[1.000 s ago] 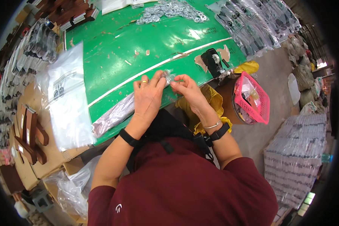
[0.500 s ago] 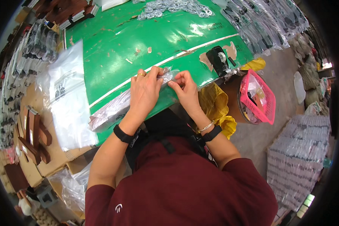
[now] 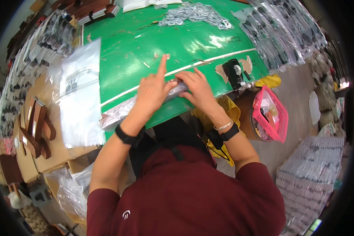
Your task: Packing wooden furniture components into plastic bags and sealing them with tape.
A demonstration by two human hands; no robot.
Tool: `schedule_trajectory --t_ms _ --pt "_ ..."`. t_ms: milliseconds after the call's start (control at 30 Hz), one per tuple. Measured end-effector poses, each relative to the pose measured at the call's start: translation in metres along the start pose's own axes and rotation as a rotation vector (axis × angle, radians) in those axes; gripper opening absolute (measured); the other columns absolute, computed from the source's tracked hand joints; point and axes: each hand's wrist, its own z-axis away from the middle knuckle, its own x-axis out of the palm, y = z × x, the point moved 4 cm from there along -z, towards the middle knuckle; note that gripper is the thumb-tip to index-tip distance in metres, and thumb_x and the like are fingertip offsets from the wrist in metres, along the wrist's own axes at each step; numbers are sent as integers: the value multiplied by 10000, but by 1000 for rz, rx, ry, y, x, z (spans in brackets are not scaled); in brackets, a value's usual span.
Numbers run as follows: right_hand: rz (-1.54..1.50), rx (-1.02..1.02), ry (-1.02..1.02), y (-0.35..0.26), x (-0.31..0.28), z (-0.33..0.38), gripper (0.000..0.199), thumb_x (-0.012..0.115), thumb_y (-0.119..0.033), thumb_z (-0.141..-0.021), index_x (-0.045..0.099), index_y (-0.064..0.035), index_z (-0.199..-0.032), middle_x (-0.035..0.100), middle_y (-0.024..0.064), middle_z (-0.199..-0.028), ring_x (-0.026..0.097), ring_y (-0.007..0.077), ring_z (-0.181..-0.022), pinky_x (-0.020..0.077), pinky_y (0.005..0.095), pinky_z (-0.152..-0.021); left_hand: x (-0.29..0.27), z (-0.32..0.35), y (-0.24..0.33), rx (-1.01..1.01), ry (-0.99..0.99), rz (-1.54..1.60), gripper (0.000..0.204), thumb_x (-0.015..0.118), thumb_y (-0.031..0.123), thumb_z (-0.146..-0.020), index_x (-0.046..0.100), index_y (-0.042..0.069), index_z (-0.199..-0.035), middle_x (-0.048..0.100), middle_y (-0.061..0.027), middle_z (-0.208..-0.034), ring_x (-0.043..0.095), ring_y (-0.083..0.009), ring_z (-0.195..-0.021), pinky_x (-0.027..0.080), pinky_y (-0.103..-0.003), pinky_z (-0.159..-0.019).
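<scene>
A long, narrow package in clear plastic point(image 3: 120, 113) lies slantwise along the near edge of the green table. My left hand point(image 3: 149, 95) rests over its middle, index finger pointing straight ahead, thumb out to the right and the other fingers bent. At the package's right end, my right hand point(image 3: 198, 89) has its fingers over the far side and its thumb on the near side, closed around that end. My palms hide part of the wrapping. A black tape dispenser point(image 3: 235, 74) with a clear roll sits to the right of my right hand.
Flat clear bags point(image 3: 80, 98) lie at the left; brown wooden pieces point(image 3: 36, 126) sit on cardboard beyond them. A heap of metal rings point(image 3: 198, 15) is at the back. Bagged parts point(image 3: 279, 31) cover the right corner. A pink basket point(image 3: 281, 122) stands off the right edge.
My left index finger has stretched out forward, away from the package end. My right hand has moved from a pinch at the plastic's tip to lying over the end. The view has shifted slightly.
</scene>
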Motion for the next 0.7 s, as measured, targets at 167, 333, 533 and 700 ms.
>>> schedule_trajectory --t_ms 167,333,533,700 --pt "52 -37 21 1 -7 1 640 832 -98 -665 584 -130 -1255 640 36 -1220 564 259 -1206 285 530 -1176 -93 65 -14 180 118 -163 713 782 375 -808 522 128 -1424 649 -179 -1256 608 -384 -1110 461 -446 -959" --pt "69 -35 24 1 -11 -1 640 846 -77 -641 594 -135 -1226 639 30 -1180 561 259 -1188 291 517 -1171 -78 97 -34 7 85 -98 531 821 303 -762 629 117 -1221 681 -128 -1137 627 -341 -1051 476 -415 -914" --pt "135 -63 66 1 -14 -3 633 840 -70 -633 601 -138 -1216 637 12 -1194 549 237 -1218 275 526 -1182 -59 90 -37 38 211 -9 267 797 167 -777 643 63 -968 686 -67 -1006 631 -292 -947 485 -375 -833" --pt "164 -86 108 6 -19 -3 622 837 -80 -641 605 -130 -1216 641 31 -1225 551 277 -1231 298 536 -1167 -45 82 -27 -92 271 -13 235 768 119 -789 637 60 -975 672 -85 -971 629 -286 -932 481 -379 -846"
